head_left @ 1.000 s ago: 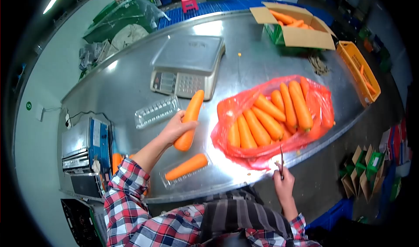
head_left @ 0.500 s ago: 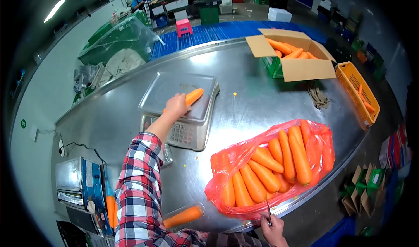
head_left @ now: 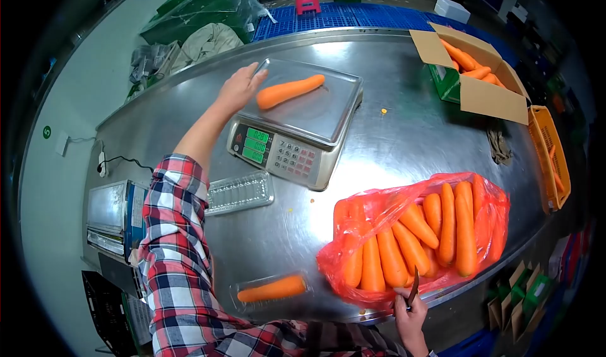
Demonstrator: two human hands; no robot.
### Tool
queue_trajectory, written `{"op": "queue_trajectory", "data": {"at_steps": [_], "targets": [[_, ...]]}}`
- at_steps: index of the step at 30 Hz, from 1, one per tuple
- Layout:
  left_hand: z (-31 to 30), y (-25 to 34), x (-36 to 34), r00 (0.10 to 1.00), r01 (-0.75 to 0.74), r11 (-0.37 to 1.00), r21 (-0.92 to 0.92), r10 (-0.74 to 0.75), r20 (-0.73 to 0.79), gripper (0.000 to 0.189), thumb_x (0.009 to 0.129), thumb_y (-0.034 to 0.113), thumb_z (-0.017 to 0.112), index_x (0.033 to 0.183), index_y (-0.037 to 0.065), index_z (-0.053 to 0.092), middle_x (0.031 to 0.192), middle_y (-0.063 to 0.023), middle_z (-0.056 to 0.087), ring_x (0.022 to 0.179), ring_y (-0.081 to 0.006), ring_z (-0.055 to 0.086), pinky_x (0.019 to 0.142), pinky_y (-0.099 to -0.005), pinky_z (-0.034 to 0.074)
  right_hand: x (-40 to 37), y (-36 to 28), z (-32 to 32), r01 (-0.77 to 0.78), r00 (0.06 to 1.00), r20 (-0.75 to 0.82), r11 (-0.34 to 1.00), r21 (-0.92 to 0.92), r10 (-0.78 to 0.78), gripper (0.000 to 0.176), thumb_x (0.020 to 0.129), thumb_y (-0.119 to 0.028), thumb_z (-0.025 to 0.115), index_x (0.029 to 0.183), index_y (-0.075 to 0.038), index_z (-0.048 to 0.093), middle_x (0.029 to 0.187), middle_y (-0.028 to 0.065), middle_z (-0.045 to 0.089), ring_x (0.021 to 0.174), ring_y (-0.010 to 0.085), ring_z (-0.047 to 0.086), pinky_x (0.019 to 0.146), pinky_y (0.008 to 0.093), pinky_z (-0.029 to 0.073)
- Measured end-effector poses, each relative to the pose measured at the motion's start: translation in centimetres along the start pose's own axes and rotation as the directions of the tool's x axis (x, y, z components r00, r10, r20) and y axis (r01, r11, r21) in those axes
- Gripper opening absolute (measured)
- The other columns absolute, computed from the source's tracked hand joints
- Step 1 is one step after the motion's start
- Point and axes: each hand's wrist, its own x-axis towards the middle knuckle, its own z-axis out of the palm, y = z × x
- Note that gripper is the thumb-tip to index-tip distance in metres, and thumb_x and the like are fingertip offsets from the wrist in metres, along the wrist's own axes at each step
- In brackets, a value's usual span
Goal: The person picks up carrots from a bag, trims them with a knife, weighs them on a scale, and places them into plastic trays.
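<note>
Scale tray (head_left: 306,122), carrot (head_left: 290,92) beside left hand (head_left: 242,87)

Red, white and navy plaid shirt sleeve (head_left: 173,243), black-and-grey striped cloth (head_left: 341,337) across the front.

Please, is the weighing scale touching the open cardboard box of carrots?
Apart. The head view shows a wide stretch of metal table between the scale and the cardboard box.
</note>
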Motion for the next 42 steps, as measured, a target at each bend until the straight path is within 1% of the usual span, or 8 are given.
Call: {"op": "queue_trajectory", "data": {"at_steps": [14,17,25,29,31,34,37,42], "targets": [[8.0,-0.5,6.3,0.965,0.134,0.956,0.26,-0.186,0.186,0.052,0.091,0.047,0.045,0.134,0.017,0.045,0.137,-0.015,0.044,0.126,-0.0317,0.042,0.1,-0.0494,0.034,2.2,-3.1,0.4,-0.175,0.983,0.039,0.979,-0.108,0.18,0.015,0.088,-0.005,0.059,0.101,-0.003,0.065,0.073,0.0018,0.059,0.062,0.0087,0.05,0.055,0.0232,0.04],[10.1,-2.1,6.8,0.957,-0.103,0.913,0.396,0.2,-0.212,0.051,0.09,0.044,0.047,0.135,0.019,0.045,0.14,-0.0139,0.041,0.13,-0.0301,0.038,0.103,-0.0489,0.031,2.6,-2.9,0.9,-0.127,0.99,0.04,0.986,-0.106,0.132,0.016,0.088,-0.005,0.059,0.102,-0.003,0.065,0.073,0.0011,0.059,0.062,0.0078,0.05,0.055,0.0227,0.04],[8.9,0.5,6.6,0.996,-0.074,0.741,0.667,0.026,0.082,0.054,0.069,0.048,0.071,0.114,0.019,0.063,0.113,-0.0089,0.053,0.11,-0.0281,0.048,0.093,-0.046,0.037,1.8,-0.9,1.0,-0.145,0.989,-0.003,0.98,-0.139,0.146,0.013,0.082,0.002,0.058,0.094,0.003,0.065,0.067,0.0075,0.059,0.059,0.0116,0.057,0.057,0.0245,0.045],[10.7,-3.2,6.6,0.995,-0.095,0.789,0.607,0.074,0.059,0.049,0.078,0.047,0.065,0.111,0.01,0.063,0.1,-0.0107,0.062,0.093,-0.0257,0.061,0.079,-0.0384,0.049,0.0,0.1,0.7,-0.115,0.993,-0.022,0.983,-0.142,0.113,0.013,0.089,-0.001,0.054,0.099,0.003,0.061,0.063,0.0021,0.055,0.051,0.006,0.047,0.046,0.0209,0.036],[8.9,-1.1,3.5,0.94,-0.238,0.901,0.363,0.308,-0.148,0.04,0.068,0.039,0.071,0.08,0.002,0.062,0.083,-0.0209,0.063,0.073,-0.0384,0.062,0.067,-0.046,0.05,-1.0,-0.1,0.7,-0.152,0.988,-0.05,0.986,-0.062,0.149,0.015,0.092,-0.004,0.051,0.104,0.002,0.058,0.064,0.0043,0.055,0.049,0.0072,0.046,0.044,0.0205,0.034],[4.1,2.7,-2.6,0.981,-0.175,0.981,-0.083,0.166,-0.102,0.036,0.077,0.031,0.068,0.095,0.001,0.062,0.084,-0.0211,0.064,0.076,-0.0352,0.063,0.067,-0.0406,0.048,-1.7,-1.0,1.2,-0.175,0.981,-0.078,0.984,0.009,0.176,0.015,0.092,-0.005,0.052,0.104,0.002,0.057,0.064,0.005,0.055,0.048,0.0075,0.045,0.044,0.0205,0.033],[-0.1,4.3,-13.6,0.898,0.306,0.888,-0.343,-0.15,0.413,0.045,0.083,0.035,0.065,0.115,0.004,0.06,0.099,-0.0039,0.061,0.086,-0.0116,0.059,0.073,-0.0271,0.048,-2.0,-1.8,1.7,-0.153,0.988,0.001,0.987,0.049,0.153,0.015,0.092,-0.005,0.052,0.103,0.002,0.058,0.064,0.005,0.056,0.048,0.0072,0.045,0.044,0.0203,0.033],[-1.5,5.4,-32.9,0.834,0.127,0.92,-0.371,0.103,0.542,0.047,0.076,0.029,0.074,0.117,0.01,0.061,0.103,-0.0106,0.062,0.098,-0.0262,0.058,0.086,-0.0359,0.046,-2.7,-3.9,2.7,-0.066,0.988,0.144,0.995,0.075,0.054,0.014,0.086,0.003,0.055,0.098,0.004,0.062,0.068,0.0064,0.059,0.061,0.0125,0.058,0.058,0.0246,0.046]]}}
